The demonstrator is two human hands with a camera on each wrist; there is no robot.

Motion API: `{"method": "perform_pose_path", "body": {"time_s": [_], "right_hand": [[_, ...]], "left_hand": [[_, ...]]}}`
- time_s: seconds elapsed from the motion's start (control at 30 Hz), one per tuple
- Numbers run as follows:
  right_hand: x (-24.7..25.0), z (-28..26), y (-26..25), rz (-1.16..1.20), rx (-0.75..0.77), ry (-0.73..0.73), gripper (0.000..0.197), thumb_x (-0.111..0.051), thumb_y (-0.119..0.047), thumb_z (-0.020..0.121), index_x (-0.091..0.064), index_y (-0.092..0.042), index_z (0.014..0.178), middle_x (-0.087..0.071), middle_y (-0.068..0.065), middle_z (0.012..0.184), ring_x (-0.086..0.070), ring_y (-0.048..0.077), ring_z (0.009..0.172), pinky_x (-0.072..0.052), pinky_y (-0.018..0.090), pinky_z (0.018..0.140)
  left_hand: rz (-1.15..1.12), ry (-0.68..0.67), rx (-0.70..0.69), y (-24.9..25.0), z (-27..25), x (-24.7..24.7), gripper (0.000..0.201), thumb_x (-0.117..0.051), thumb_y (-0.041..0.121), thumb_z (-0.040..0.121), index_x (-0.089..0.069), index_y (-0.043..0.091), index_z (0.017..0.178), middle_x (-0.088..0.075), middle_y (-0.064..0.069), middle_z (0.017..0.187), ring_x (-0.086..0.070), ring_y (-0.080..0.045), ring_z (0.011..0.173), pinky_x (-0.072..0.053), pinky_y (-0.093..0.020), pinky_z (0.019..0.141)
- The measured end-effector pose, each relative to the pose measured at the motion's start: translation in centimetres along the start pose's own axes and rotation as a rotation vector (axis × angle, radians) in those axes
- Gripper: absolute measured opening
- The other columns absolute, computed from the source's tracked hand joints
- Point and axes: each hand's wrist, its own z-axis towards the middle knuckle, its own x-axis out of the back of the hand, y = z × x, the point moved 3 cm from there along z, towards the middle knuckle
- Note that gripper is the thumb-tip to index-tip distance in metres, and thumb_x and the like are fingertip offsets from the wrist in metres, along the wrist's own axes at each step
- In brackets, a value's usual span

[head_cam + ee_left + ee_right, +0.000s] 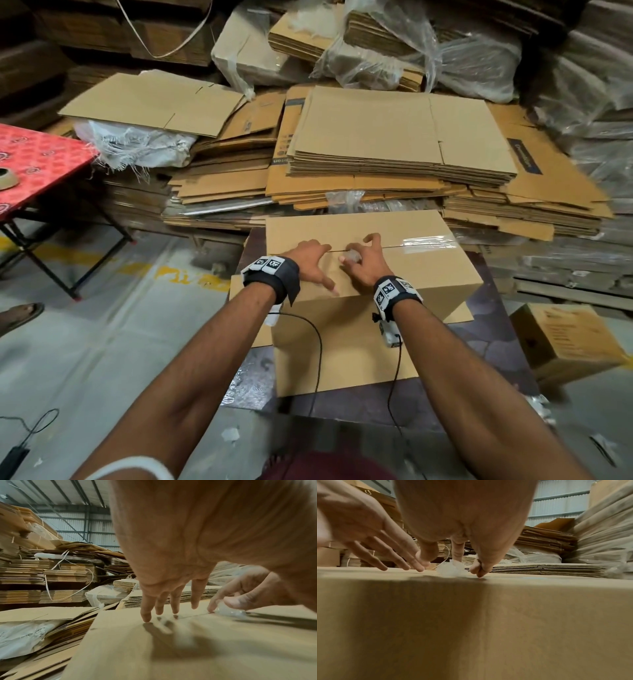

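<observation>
Right hand [363, 266] pinches crumpled clear tape [352, 256] on matte cardboard box [428, 274].

Plain tan box [404, 274]; red patterned table [37, 164]; black-and-white checkered wristbands [270, 270].

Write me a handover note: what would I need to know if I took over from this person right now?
Left hand: open, straight fingers pressing on top of the closed brown cardboard box.
Right hand: pinching a wad of crumpled clear tape at the middle of the box's centre seam.
Done: seam left of the hands looks bare.
Left: glossy clear tape strip covers the seam's right half; probably peel on.
</observation>
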Motion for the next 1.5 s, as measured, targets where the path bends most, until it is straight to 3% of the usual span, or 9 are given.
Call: {"method": "perform_pose_path", "body": {"time_s": [0.17, 0.3, 0.37, 0.53, 0.7, 0.83, 1.13, 1.37, 1.5], "right_hand": [[-0.5, 0.0, 0.3, -0.096, 0.072, 0.041, 0.03, -0.065, -0.017, 0.098, -0.062, -0.009, 0.127, -0.042, 0.011, 0.14, -0.038, 0.027, 0.129, -0.038, 0.038, 0.113], [0.3, 0.3, 0.4, 0.118, 0.05, 0.15, 0.023, -0.042, -0.019, 0.107, -0.063, -0.007, 0.108, -0.054, 0.012, 0.118, -0.048, 0.02, 0.099, -0.034, 0.016, 0.089], [0.9, 0.4, 1.1, 0.397, -0.037, 0.208, 0.031, -0.035, -0.032, 0.108, -0.055, -0.013, 0.095, -0.062, 0.012, 0.099, -0.058, 0.028, 0.087, -0.053, 0.049, 0.084], [2.6, 0.7, 2.4, 0.593, -0.155, 0.288, 0.034, -0.033, -0.04, 0.11, -0.052, -0.012, 0.104, -0.059, 0.005, 0.083, -0.058, 0.024, 0.074, -0.053, 0.037, 0.068], [2.9, 1.1, 2.8, 0.265, -0.081, 0.242, 0.031, -0.037, -0.027, 0.109, -0.059, -0.02, 0.13, -0.051, 0.014, 0.119, -0.057, 0.024, 0.097, -0.05, 0.04, 0.098], [2.8, 0.8, 3.7, 0.112, -0.138, 0.189, 0.07, -0.058, 0.004, 0.095, -0.032, -0.014, 0.157, -0.047, 0.016, 0.143, -0.052, 0.029, 0.125, -0.043, 0.041, 0.112], [3.0, 0.6, 4.3, -0.254, -0.07, 0.113, 0.03, -0.07, -0.014, 0.093, -0.062, -0.017, 0.122, -0.055, 0.005, 0.139, -0.042, 0.03, 0.125, -0.041, 0.045, 0.1], [3.8, -0.6, 6.3, 0.574, -0.183, 0.176, 0.023, -0.051, -0.035, 0.106, -0.05, -0.013, 0.101, -0.065, 0.011, 0.099, -0.066, 0.033, 0.094, -0.06, 0.044, 0.081], [6.4, -0.7, 7.1, 0.525, -0.222, 0.291, 0.046, -0.054, -0.057, 0.1, -0.047, -0.016, 0.119, -0.054, 0.008, 0.102, -0.054, 0.024, 0.089, -0.049, 0.037, 0.076]], "left_hand": [[0.221, -0.028, -0.002, 0.0, -0.6, -1.6, 0.137, -0.089, 0.067, 0.049, -0.023, 0.019, 0.159, -0.015, -0.013, 0.166, -0.02, -0.037, 0.149, -0.026, -0.058, 0.119], [0.282, -0.035, 0.01, -0.9, -1.0, -1.1, 0.133, -0.091, 0.051, 0.054, -0.018, 0.026, 0.162, -0.007, -0.008, 0.17, -0.014, -0.035, 0.153, -0.024, -0.059, 0.12], [0.295, -0.054, 0.023, -2.1, -1.2, -0.5, 0.131, -0.092, 0.047, 0.053, -0.02, 0.029, 0.161, -0.007, -0.005, 0.17, -0.016, -0.033, 0.152, -0.025, -0.059, 0.119], [0.215, -0.103, 0.078, -4.0, -1.3, 1.2, 0.122, -0.089, 0.053, 0.06, -0.023, 0.034, 0.161, -0.008, 0.001, 0.171, -0.016, -0.034, 0.153, -0.017, -0.065, 0.121], [0.057, 0.017, 0.023, -0.7, 0.3, 1.4, 0.095, -0.077, 0.063, 0.076, -0.038, 0.027, 0.155, -0.042, -0.01, 0.153, -0.042, -0.035, 0.137, -0.04, -0.053, 0.111], [0.043, 0.021, -0.033, 2.6, 1.8, -0.4, 0.095, -0.077, 0.06, 0.078, -0.035, 0.025, 0.156, -0.045, -0.012, 0.149, -0.044, -0.036, 0.134, -0.04, -0.052, 0.11], [0.208, -0.004, -0.134, 7.1, 1.7, -3.2, 0.127, -0.084, 0.067, 0.062, -0.023, 0.015, 0.159, -0.009, -0.016, 0.169, -0.008, -0.035, 0.156, -0.014, -0.064, 0.122], [0.315, 0.001, -0.152, 5.4, 1.4, -3.0, 0.121, -0.087, 0.053, 0.063, -0.023, 0.023, 0.16, -0.013, -0.011, 0.169, -0.017, -0.031, 0.153, -0.024, -0.06, 0.12], [0.319, -0.004, -0.143, 3.7, 1.1, -2.0, 0.122, -0.091, 0.049, 0.057, -0.028, 0.027, 0.159, -0.017, -0.004, 0.168, -0.024, -0.026, 0.151, -0.03, -0.056, 0.117]]}}
